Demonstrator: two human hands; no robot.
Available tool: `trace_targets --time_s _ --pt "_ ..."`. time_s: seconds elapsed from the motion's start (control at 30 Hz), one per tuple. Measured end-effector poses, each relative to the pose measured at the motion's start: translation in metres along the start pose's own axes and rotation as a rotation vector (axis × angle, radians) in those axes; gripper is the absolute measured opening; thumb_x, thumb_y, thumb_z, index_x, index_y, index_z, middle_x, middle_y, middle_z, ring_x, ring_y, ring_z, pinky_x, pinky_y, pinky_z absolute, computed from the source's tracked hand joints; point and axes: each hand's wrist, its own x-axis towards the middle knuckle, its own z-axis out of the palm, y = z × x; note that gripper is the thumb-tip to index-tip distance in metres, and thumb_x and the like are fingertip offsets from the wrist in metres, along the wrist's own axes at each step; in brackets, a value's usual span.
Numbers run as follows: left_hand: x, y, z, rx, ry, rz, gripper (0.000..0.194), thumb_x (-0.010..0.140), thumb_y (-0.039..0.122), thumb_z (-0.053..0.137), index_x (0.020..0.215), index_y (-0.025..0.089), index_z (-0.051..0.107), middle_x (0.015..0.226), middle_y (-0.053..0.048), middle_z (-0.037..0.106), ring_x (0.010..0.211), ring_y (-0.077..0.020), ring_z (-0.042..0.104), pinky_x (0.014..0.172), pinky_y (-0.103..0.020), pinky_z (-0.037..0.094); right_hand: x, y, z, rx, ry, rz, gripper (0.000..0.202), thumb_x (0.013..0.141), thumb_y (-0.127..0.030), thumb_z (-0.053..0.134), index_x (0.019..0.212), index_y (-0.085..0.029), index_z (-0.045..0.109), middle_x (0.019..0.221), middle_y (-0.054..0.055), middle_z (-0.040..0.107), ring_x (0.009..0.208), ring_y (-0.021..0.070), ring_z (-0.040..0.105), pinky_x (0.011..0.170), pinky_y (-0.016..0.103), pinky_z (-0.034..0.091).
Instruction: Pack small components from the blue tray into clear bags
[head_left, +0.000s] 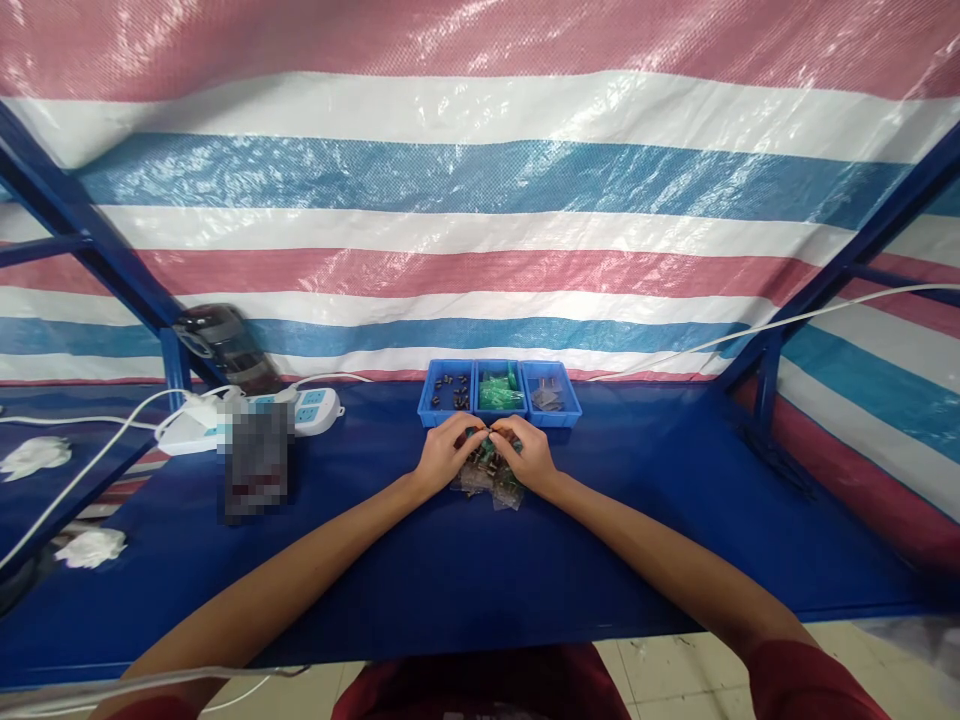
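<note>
My left hand (448, 452) and my right hand (526, 455) meet just in front of three blue bins. Fingers and thumbs are pinched together at the tips; what they hold is too small to make out. Beneath them lies a pile of small clear plastic bags (495, 487) with dark and green bits in it, partly hidden by my hands. The left bin (444, 420) contains small dark parts (460, 399). Green pieces (499, 388) fill the middle bin, and thin greyish, see-through pieces (547, 400) lie in the right bin (559, 418).
A white power strip (319, 412) with plugs and cables stands on the blue table (450, 590) to the left, beside a blurred-out dark object (259, 460). Behind it is a dark bottle-like object (229, 345). Crumpled white tissue (91, 547) lies far left. Blue frame posts (765, 375) flank the table.
</note>
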Motion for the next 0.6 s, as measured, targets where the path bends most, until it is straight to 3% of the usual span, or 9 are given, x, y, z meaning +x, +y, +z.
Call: trace_targets --time_s 0.6 --pt "0.002 0.0023 0.0032 -0.017 0.004 -0.019 0.02 0.089 0.035 0.051 0.091 0.017 0.06 0.088 -0.003 0.061 0.054 -0.0073 0.047 0.058 -0.022 0.042 -0.0003 0.001 -0.0043 -0.017 0.008 0.025 0.021 0.091 -0.036 0.048 0.095 -0.02 0.061 0.074 0.003 0.058 0.064 0.0146 0.056 0.064 0.028 0.049"
